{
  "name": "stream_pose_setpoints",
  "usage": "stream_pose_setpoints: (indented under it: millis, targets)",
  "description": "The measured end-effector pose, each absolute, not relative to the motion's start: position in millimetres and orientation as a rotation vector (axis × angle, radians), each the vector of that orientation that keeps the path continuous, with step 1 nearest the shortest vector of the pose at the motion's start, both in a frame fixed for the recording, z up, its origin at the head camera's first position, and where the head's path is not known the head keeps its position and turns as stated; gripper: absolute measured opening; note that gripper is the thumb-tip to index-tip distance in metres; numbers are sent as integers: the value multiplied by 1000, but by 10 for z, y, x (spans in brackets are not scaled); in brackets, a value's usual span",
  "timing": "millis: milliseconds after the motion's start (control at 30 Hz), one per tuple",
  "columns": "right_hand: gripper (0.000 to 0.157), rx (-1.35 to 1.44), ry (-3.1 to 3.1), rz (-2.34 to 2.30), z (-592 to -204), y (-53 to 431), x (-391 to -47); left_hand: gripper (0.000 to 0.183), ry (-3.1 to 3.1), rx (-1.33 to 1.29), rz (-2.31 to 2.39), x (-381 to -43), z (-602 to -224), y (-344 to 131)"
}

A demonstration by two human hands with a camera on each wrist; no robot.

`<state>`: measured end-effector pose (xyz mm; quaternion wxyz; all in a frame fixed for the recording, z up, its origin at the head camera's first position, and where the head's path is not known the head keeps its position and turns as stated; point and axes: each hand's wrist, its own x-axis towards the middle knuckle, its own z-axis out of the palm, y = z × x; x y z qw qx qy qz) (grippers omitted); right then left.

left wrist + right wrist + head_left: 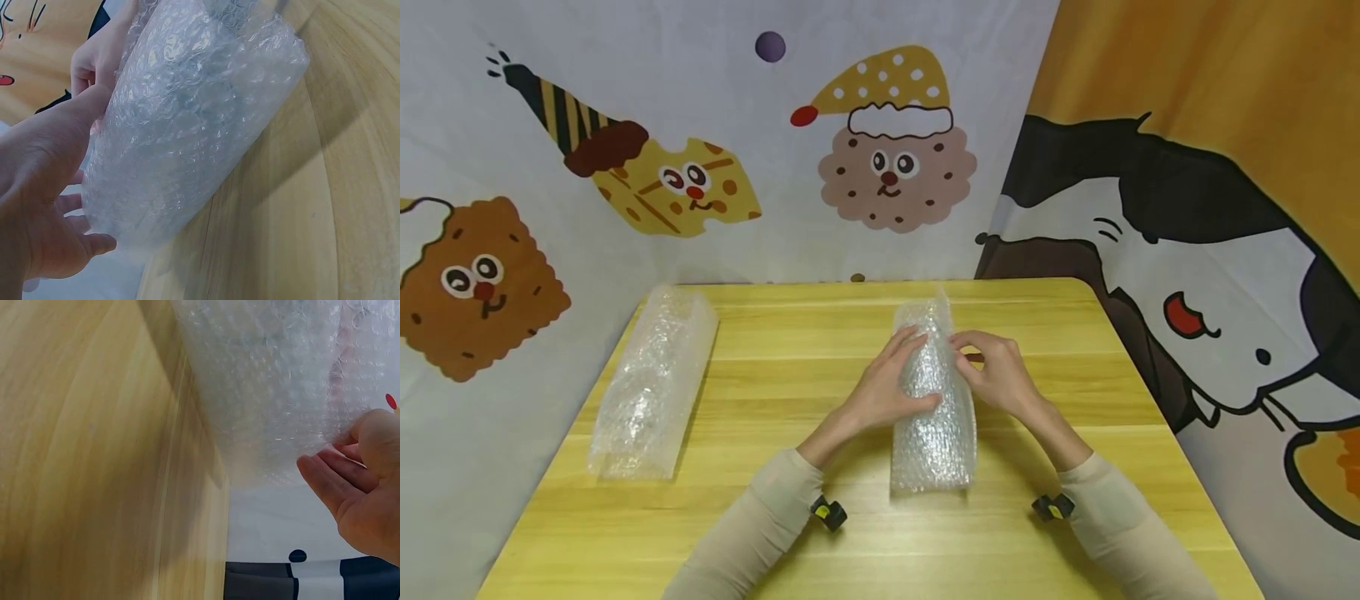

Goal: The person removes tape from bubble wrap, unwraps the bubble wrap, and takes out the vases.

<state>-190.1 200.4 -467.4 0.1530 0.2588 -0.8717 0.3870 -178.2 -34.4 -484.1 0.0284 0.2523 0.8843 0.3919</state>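
Steadying a bubble-wrap packet (936,454) slightly right of the middle of the bench (925,546), set lengthwise from near to far. Pressing lightly on the top and left side with the left grip (883,385), fingers and thumb spread rather than clamped. Pinching the right-hand edge, toward the far end, with the right grip (1000,375), thumb and fingertips together on the film. Hard to tell, beneath the glossy layers, whether holding anything inside; hard to tell too whether resting fully on the wood or tipped a little off.

Best handled, judging by this hold, with broad, soft pressure on the left, enough to stop sliding without flattening bubbles. Pinch only the loose edge on the right, checking by feel for a second layer caught underneath. Work along the side in short, even moves rather than tugging at one spot, to avoid skewing or tearing the film. Watch the far end for a turned-up corner. Leave alone the second packet (651,392), lying well apart on the left.
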Motion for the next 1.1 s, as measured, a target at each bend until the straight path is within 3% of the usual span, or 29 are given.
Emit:
stream_pose_setpoints:
  millis: [433, 1100]
  targets:
    - [29, 578, -2540, 1130, -4716, 2230, -1849, 105, 2730, 786, 1205, -1785, -4867, -356]
    - [26, 195, -2686, 1414, -4839, 2663, -1736, 105, 2721, 797, 1212, -1778, -4874, -368]
